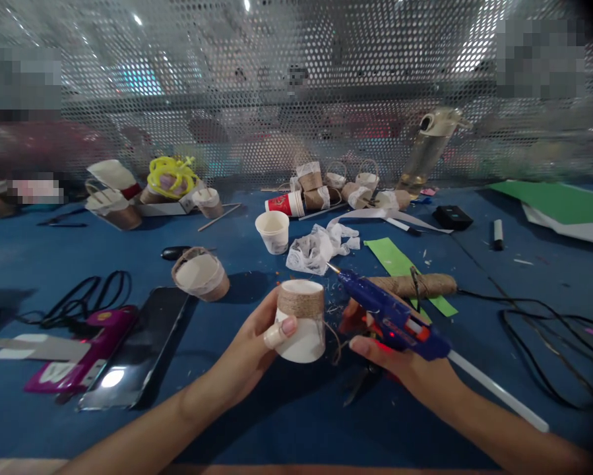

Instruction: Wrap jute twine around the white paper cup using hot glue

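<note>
My left hand [254, 340] is closed around the side of a white paper cup [301, 344], its thumb, with a bandage-like wrap, pressed on the front. Brown twine [302, 303] is wound round the cup's upper part, and a loose strand hangs off its right side. To the right, my right hand [390, 349] is closed on a blue hot glue gun [395, 313], whose handle is mostly hidden. The gun's metal tip points up and left, above the cup's right side. A white glue stick [499, 390] sticks out of its back. Dark blades [360, 384] lie below the right hand.
Left are a phone [138, 349], a purple device [86, 349] and a twine-handled cup [202, 276]. Ahead are a white cup [272, 231], lace [316, 249], a twine roll [432, 285] and several decorated cups [320, 191]. A bottle [427, 155] stands before the perforated screen [276, 79]. Cables [524, 316] run right.
</note>
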{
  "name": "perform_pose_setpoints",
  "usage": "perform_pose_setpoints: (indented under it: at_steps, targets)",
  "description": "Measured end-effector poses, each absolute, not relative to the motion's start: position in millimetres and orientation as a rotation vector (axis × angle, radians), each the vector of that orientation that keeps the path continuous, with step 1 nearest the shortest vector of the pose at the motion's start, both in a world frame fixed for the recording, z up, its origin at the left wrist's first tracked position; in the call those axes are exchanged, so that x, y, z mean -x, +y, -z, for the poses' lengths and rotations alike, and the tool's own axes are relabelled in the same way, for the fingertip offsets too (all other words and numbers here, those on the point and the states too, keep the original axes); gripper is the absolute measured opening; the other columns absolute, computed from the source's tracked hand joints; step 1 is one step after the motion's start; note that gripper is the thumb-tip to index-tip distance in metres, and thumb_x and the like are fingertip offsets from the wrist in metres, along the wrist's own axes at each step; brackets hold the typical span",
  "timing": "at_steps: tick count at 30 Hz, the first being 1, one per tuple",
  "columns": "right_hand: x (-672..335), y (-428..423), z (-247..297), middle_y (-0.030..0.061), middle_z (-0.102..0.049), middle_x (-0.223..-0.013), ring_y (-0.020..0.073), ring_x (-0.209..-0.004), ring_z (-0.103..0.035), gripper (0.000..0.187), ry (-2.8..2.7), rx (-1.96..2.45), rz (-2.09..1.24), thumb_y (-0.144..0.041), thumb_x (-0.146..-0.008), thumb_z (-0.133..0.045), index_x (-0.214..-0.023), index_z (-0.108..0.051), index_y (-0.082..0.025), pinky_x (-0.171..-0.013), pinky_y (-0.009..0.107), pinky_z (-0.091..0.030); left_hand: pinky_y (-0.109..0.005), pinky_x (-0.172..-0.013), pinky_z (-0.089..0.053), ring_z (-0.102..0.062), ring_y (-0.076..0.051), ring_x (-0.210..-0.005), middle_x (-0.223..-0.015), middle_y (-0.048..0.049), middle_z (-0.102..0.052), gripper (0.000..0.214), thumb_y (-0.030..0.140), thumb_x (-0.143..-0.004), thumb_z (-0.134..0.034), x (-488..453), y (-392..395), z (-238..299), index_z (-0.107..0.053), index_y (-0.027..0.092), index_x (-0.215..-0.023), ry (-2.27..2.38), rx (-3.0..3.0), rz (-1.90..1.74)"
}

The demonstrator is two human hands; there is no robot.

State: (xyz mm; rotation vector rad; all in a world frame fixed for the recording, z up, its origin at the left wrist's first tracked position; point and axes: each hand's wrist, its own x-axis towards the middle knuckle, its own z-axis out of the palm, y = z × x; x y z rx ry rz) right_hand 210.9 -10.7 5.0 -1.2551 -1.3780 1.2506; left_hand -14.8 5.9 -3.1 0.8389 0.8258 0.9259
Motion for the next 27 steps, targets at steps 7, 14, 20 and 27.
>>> perform_pose_setpoints:
  at_steps: [7, 14, 20, 27]
  targets:
    - [-197, -18, -4, -0.0022, -0.069, -0.076, 0.016, -0.069, -0.068, 0.017, -1.343, 1.209, -1.14, -0.022, -0.077, -0.076, -0.084, -0.061, -0.026, -0.069, 0.03, -0.059, -0.03, -0.089, -0.048, -0.058, -0.027, -0.117, -0.13, -0.0045, -0.064, 0.061, 0.038, -0.076, -0.076, 7, 3, 3, -0.053, 0.034, -0.132, 0.782, -0.869, -0.907]
    - [-203, -9, -10, -0.0045, -0.065, -0.073, 0.0117, -0.067, -0.067, 0.013, -1.361, 1.174, -1.239, -0.03, -0.086, -0.069, -0.082, -0.059, -0.023, -0.073, 0.025, -0.057, -0.03, -0.088, -0.047, -0.06, -0.026, -0.112, -0.132, -0.0052, -0.063, 0.057, 0.036, -0.082, -0.069, 8, 3, 0, -0.049, 0.035, -0.135, 0.775, -0.836, -0.864]
    - [-208, -11, -13, -0.0062, -0.064, -0.069, 0.0109, -0.062, -0.064, 0.021, -1.319, 1.159, -1.397, -0.034, -0.084, -0.071, -0.076, -0.056, -0.023, -0.067, 0.026, -0.052, -0.035, -0.086, -0.049, -0.062, -0.029, -0.108, -0.127, -0.0073, -0.064, 0.061, 0.042, -0.075, -0.075, 6, 5, 1, -0.053, 0.033, -0.131, 0.827, -0.829, -0.893]
    - [-206, -7, -4, -0.0053, -0.063, -0.059, 0.0129, -0.062, -0.06, 0.02, -1.242, 1.113, -1.519, -0.029, -0.087, -0.069, -0.071, -0.06, -0.021, -0.071, 0.03, -0.046, -0.031, -0.078, -0.05, -0.064, -0.028, -0.103, -0.127, -0.0081, -0.064, 0.058, 0.04, -0.075, -0.075, 4, 4, -1, -0.056, 0.031, -0.129, 0.873, -0.836, -0.907]
